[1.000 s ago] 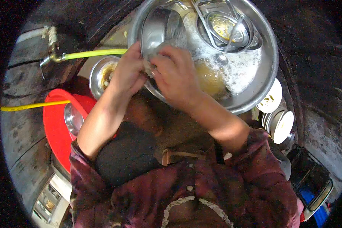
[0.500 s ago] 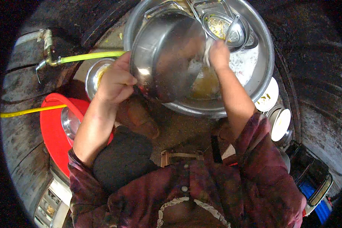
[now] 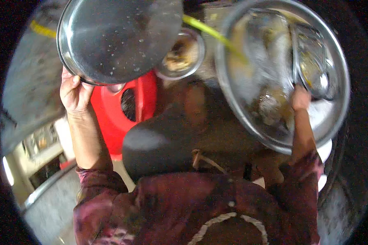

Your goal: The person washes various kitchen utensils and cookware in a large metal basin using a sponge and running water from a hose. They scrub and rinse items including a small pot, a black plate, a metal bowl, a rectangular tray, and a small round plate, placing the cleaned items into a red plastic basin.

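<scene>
My left hand (image 3: 75,92) is closed on the rim of a large steel pot (image 3: 118,41), holding it up at the upper left. Water drops dot the pot's shiny surface. At the right, my right hand (image 3: 301,98) is inside a big round metal basin (image 3: 344,75), beside a tilted metal dish (image 3: 317,69) with yellowish scraps. Its fingers look closed, but blur hides what they hold. Murky water (image 3: 253,77) swirls in the basin, and a greenish-yellow hose (image 3: 208,29) runs over its left rim.
Below the pot stands a red plastic tub (image 3: 110,139). A steel bowl (image 3: 202,53) of food scraps sits between pot and basin. White dishes (image 3: 325,151) show partly past the basin's lower right rim. My knee (image 3: 151,139) is close to the red tub.
My left hand has carried the pot away from the basin to the left, above the red tub. My right hand has stayed over the basin beside the dishes. The view has swung left.
</scene>
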